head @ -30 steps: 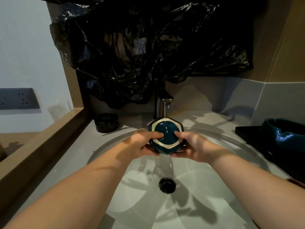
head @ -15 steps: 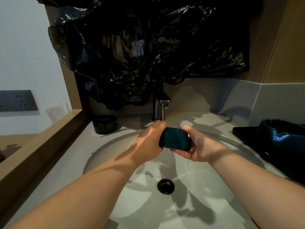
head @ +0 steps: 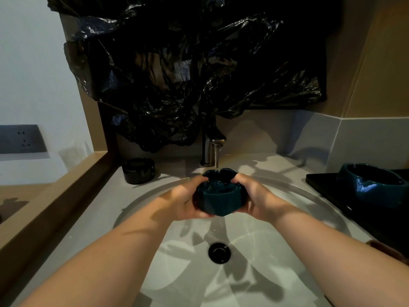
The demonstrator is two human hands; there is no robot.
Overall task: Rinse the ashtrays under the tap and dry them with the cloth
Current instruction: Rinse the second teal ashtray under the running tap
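Observation:
A dark teal ashtray (head: 219, 198) is held upright over the sink basin (head: 276, 251), its hollow facing up under the tap (head: 213, 141). A stream of water falls into it. My left hand (head: 183, 201) grips its left side and my right hand (head: 256, 199) grips its right side, thumbs over the rim. A larger glossy blue ashtray (head: 374, 185) sits on a black tray (head: 321, 182) at the right. A small black ashtray (head: 138, 170) stands on the counter at the back left. No cloth is in view.
The black drain (head: 219, 252) lies in the basin below my hands. A crumpled black plastic sheet (head: 188, 69) covers the wall behind the tap. A wooden ledge (head: 55, 196) runs along the left, with a wall socket (head: 20, 138) beyond it.
The ashtray was turned from showing its underside, through on edge, to hollow up under the running water. Both hands shifted their grip around it.

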